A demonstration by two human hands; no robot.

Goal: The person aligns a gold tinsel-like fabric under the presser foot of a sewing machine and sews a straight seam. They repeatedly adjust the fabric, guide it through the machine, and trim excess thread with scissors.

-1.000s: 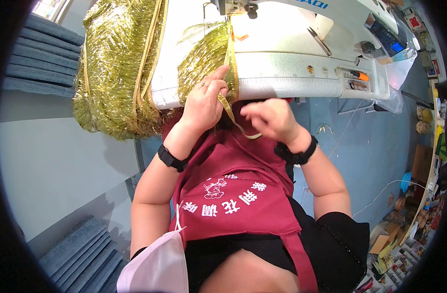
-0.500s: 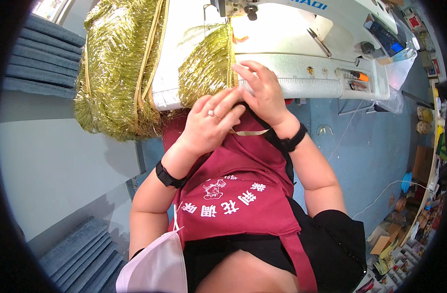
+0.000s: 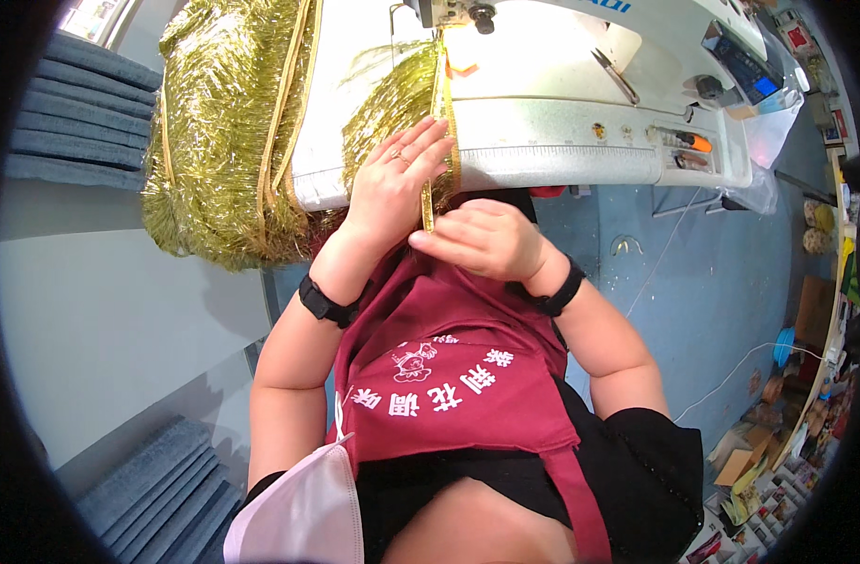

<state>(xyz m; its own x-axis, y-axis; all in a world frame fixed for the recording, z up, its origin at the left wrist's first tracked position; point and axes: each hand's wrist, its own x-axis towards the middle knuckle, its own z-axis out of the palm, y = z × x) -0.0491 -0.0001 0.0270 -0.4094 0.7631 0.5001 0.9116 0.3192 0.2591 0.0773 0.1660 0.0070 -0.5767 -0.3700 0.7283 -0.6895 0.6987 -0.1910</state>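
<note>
My left hand [image 3: 394, 188] rests on gold-green tinsel fringe [image 3: 383, 103] at the table edge, fingers stretched over it beside a gold tape [image 3: 446, 85]. My right hand [image 3: 477, 242] is lower, fingers closed on that tape's lower part. The fringe runs up to the needle area of a white sewing machine [image 3: 524, 19]. A larger heap of the same fringe [image 3: 209, 141], with loose tapes along it, covers the table's left part.
Scissors [image 3: 616, 75] lie on the machine bed. A tray [image 3: 693, 164] of small tools and a control panel [image 3: 740, 66] are at right. Blue-grey padded pieces [image 3: 78, 108] sit at left. A maroon apron [image 3: 468, 395] covers my lap. Cluttered shelves [image 3: 825, 244] line the far right.
My left hand has moved up onto the fringe since half a second ago, its fingers straighter. My right hand has moved down and left from the tape's upper part to its lower part.
</note>
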